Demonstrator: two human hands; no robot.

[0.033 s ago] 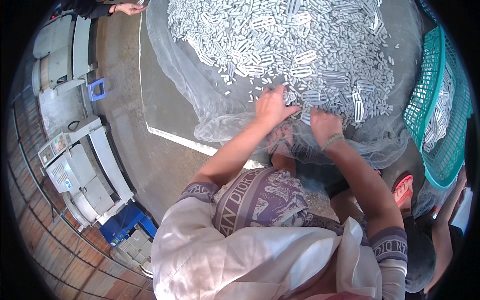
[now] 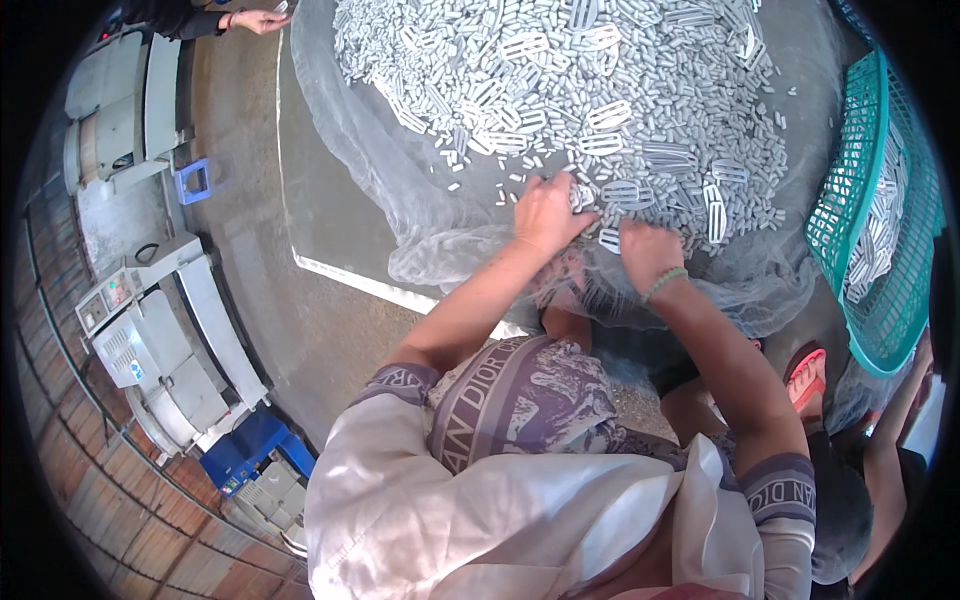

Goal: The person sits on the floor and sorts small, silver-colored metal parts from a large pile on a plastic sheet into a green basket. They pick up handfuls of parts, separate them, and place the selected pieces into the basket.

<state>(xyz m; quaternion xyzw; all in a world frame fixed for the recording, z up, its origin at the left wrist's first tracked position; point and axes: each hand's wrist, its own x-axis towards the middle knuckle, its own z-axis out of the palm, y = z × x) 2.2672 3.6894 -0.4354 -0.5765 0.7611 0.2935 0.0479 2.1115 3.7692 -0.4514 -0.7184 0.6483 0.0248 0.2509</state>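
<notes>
A large heap of small grey metal pellets (image 2: 700,110) lies on translucent sheeting, with flat slotted metal pieces mixed among them. At the near edge of the heap, my left hand (image 2: 545,213) is curled with its thumb out, closed around a few slotted metal pieces (image 2: 580,196). To its right my right hand (image 2: 652,250), with a beaded bracelet at the wrist, is closed on one slotted metal piece (image 2: 609,240) that sticks out on the left. Its fingertips are hidden under the hand. Just beyond both hands lies another slotted buckle-like piece (image 2: 627,193).
A green plastic basket (image 2: 858,210) holding slotted pieces stands at the right. Crumpled clear sheeting (image 2: 440,255) edges the table. Another person's hand (image 2: 260,20) reaches in at the upper left. Grey machines (image 2: 165,345) and a blue stool (image 2: 193,181) stand on the left; someone's sandalled foot (image 2: 806,380) is at lower right.
The slotted piece at my right hand has turned and now shows a brighter face. My left hand has shifted very slightly. The other person's hand has moved a little.
</notes>
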